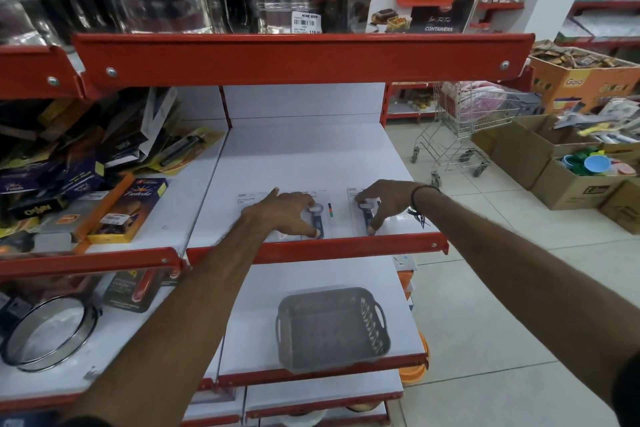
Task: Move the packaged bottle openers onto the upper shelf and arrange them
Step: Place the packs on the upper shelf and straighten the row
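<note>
Bright, even light; warped, soft edges.

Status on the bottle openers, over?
Left hand flat on one packaged opener, right hand on another. Both lie on upper shelf. Nothing blocking.

Two packaged bottle openers, flat on the white upper shelf near its red front lip, side by side and apart. Left package: clear blister on white card, dark blue handle with a pale ring head toward 12 o'clock, coloured strip at its 3 o'clock edge. Right package: same kind, same lie, partly hidden under fingers.
</note>
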### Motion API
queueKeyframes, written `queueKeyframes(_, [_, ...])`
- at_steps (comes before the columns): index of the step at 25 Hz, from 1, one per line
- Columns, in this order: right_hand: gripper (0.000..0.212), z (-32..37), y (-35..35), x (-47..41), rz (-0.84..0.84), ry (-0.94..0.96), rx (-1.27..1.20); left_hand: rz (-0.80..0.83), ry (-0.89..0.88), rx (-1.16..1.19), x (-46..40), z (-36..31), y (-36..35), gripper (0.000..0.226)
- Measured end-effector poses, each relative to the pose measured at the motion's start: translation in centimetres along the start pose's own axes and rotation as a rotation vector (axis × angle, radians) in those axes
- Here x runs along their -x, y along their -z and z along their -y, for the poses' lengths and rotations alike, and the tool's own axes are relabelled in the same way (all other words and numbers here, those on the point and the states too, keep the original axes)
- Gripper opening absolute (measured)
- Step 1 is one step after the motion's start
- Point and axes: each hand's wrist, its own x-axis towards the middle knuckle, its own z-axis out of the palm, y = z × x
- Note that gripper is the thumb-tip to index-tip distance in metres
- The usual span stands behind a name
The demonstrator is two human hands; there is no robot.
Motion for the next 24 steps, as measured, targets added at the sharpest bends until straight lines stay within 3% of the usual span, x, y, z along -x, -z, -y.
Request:
queueKeyframes(9, [0.091, -0.2, 0.1, -0.5, 0.081, 0.031, 0.039, 0.04, 0.019, -0.023, -0.3, -0.5, 0.2, 0.073])
queueKeyframes(24, [0.089, 1.7, -0.5, -1.8, 0.062, 0.096, 0.011, 0.078, 0.035, -0.08, -0.7, -0.8, 0.4, 0.072])
